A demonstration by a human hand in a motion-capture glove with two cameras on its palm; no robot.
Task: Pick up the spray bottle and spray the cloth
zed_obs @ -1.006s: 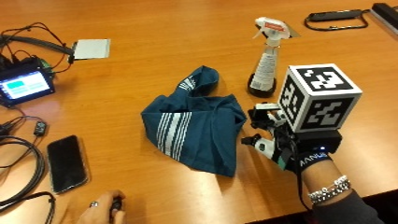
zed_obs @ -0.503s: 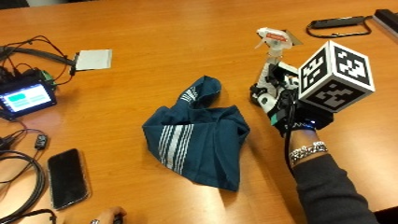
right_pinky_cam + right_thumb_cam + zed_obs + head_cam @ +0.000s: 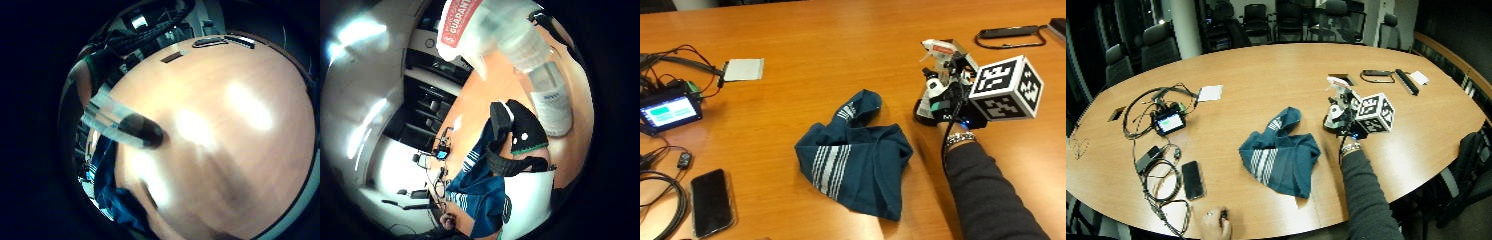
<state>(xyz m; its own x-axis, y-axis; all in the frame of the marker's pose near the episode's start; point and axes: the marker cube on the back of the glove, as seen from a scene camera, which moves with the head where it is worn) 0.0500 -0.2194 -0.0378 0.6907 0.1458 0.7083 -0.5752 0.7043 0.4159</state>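
Observation:
On the wooden table a spray bottle stands upright, its body see-through, its base dark and its trigger head white. My gloved right hand is up against the bottle's lower body from the near side. In the thumb side palm view the bottle rises close by, and the gloved thumb bends next to it. I see no fingers wrapped round the bottle. A dark teal cloth with white stripes lies crumpled on the table to the left of the hand. It also shows in both palm views.
A black phone and coiled cables lie at the near left. Further back on the left are a small lit screen and a white pad. A black strap-like item lies beyond the bottle.
The gloved hand has moved away from the near edge up to the spray bottle and stays against it. The outside camera has shifted too. The cloth and the bottle have kept their places.

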